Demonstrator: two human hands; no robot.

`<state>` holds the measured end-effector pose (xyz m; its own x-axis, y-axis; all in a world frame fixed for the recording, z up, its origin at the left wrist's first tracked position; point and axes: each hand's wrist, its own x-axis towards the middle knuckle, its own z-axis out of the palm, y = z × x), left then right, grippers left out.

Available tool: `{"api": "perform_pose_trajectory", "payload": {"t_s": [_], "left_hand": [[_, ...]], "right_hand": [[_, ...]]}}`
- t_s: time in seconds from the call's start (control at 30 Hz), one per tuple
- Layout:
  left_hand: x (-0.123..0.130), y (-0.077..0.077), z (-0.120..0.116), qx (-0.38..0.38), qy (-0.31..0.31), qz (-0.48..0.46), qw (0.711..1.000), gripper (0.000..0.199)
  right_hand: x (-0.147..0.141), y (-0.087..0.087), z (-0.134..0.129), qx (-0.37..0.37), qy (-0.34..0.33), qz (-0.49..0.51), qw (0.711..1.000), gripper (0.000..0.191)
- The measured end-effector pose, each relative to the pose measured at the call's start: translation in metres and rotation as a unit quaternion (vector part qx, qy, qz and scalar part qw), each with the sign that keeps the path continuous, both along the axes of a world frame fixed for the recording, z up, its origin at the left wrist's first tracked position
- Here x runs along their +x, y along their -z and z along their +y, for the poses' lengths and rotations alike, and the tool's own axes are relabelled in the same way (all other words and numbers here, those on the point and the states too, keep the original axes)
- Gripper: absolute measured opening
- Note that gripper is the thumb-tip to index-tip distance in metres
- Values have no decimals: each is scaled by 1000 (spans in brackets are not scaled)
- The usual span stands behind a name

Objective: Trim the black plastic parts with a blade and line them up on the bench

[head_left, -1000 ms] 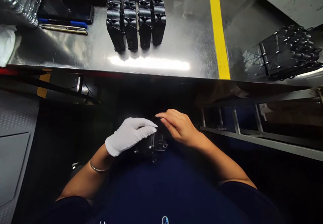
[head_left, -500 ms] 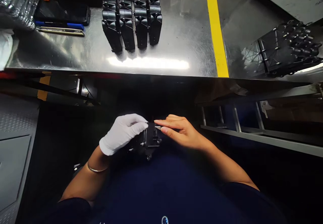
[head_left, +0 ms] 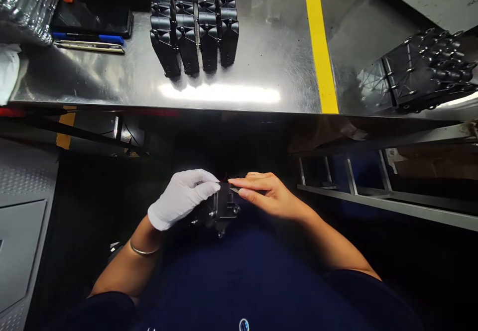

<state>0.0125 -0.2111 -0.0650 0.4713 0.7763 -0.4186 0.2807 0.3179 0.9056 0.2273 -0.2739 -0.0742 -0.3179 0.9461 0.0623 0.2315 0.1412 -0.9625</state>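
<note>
My left hand, in a white glove, pinches the upper left edge of a black moulded plastic part in front of my body. Screw-boss-like studs stick out of the part's lower side; much of it blends into the dark background. My bare right hand is closed at the part's upper right. Between its thumb and fingers shows a small pointed blade, its tip at the part's edge. The rest of the blade is hidden by the fingers.
Rows of black plastic parts stand on the metal table ahead. Pens and a black case lie to the left. Beyond the yellow tape are more black parts. A metal rack is at right, a grey cabinet at left.
Almost nothing differs. The blade has tilted slightly in my right fingers, and both hands stay at the black part.
</note>
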Motion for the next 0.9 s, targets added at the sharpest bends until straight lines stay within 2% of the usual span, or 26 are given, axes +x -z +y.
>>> {"api": "perform_pose_trajectory", "payload": {"t_s": [0.33,0.53,0.8,0.9], "left_hand": [[2,-1,0,-2,-2,3,1000,21],[0,1,-1,2,0,2,1000,21],[-1,3,-2,27,-6,7,1000,21],[-1,4,-2,41,-19,14,999,21]], "right_hand": [[1,-3,3,-53,-8,19,998,28],[-2,-3,1,-114,1,41,993,26],[-5,-4,2,-96,24,0,995,26],[-4,-3,2,-87,67,-21,994,24]]}}
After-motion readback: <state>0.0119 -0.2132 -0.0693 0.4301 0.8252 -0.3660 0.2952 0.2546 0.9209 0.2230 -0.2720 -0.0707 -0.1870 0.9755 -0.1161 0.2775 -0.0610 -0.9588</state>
